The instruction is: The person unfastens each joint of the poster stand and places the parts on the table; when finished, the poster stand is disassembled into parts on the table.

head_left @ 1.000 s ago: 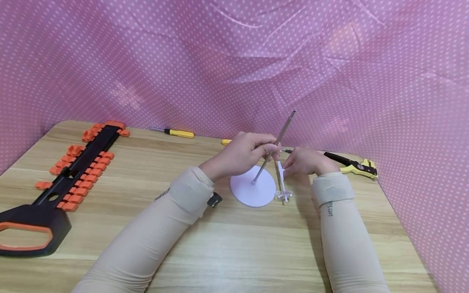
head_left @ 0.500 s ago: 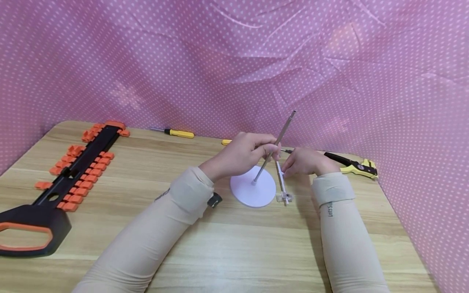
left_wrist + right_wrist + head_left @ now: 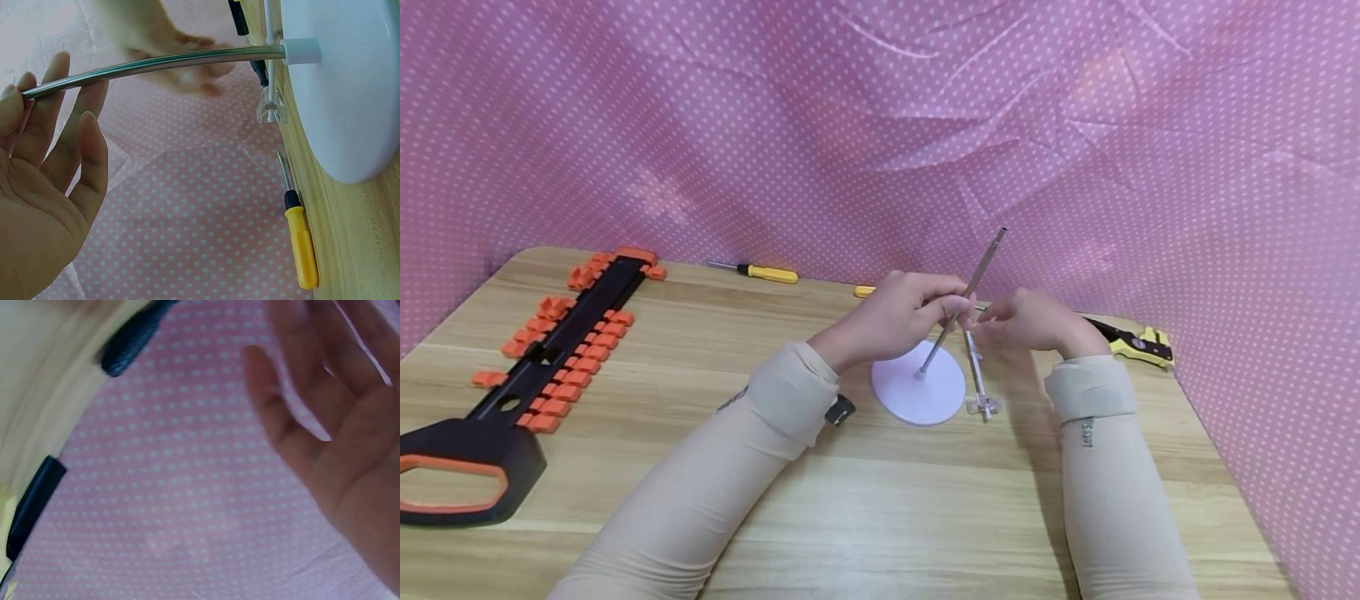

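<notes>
My left hand (image 3: 902,312) pinches a thin metal rod (image 3: 981,268) between thumb and fingers; in the left wrist view the rod (image 3: 156,62) runs across from the fingertips to a round white base (image 3: 356,125). That base (image 3: 917,396) rests on the wooden table, with the rod rising at a slant to the right. Beside it lies a slim white stick (image 3: 976,367) with a clear plastic clip (image 3: 982,405) at its near end. Just right of the stick's far end is my right hand (image 3: 1037,321), its fingers loosely extended and holding nothing in the right wrist view.
An orange-and-black rack with clips (image 3: 576,342) stretches along the left side. A yellow screwdriver (image 3: 767,273) lies at the back edge, and another yellow handle (image 3: 863,291) shows behind my left hand. Yellow-and-black pliers (image 3: 1138,344) lie at the back right, before a pink dotted cloth (image 3: 880,125).
My right hand has let go of the white stick and moved slightly up and right. The clear clip's end has dropped a little toward me. My left hand has stayed on the rod.
</notes>
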`<state>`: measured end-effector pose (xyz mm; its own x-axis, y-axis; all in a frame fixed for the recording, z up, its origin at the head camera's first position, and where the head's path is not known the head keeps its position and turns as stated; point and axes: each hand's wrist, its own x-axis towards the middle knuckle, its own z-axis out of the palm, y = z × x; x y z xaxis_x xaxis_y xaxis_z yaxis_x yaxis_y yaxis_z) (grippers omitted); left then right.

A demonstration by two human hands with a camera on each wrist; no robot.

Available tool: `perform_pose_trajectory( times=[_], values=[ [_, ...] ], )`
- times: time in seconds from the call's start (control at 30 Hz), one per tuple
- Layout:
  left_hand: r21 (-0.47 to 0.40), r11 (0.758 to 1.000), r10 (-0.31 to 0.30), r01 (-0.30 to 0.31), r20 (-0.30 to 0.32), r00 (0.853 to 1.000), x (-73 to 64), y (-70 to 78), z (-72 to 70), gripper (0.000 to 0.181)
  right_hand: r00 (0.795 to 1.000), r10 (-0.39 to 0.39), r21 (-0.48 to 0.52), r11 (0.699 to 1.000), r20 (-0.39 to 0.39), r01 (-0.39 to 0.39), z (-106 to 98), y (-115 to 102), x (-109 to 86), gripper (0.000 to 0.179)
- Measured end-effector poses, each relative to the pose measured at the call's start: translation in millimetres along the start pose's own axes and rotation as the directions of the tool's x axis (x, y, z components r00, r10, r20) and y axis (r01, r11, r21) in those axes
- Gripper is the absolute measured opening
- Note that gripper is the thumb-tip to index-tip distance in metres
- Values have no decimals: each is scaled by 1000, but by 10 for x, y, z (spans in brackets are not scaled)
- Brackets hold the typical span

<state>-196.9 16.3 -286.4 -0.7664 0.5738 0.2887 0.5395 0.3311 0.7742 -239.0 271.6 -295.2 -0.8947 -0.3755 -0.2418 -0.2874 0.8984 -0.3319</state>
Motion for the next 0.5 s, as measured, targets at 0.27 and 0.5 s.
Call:
perform_pose_trajectory(
  times=[0.27,0.5],
  values=[
    [-20,1000,15,-15,-3,1000,0,-2,0,22,923,-12,200,975,-384,96,-148,-271,-158,40],
    [-30,999,22,-23,-2,1000,6,2,-3,21,807,-63,348,880,-587,322,-254,-532,-331,40]
  ],
)
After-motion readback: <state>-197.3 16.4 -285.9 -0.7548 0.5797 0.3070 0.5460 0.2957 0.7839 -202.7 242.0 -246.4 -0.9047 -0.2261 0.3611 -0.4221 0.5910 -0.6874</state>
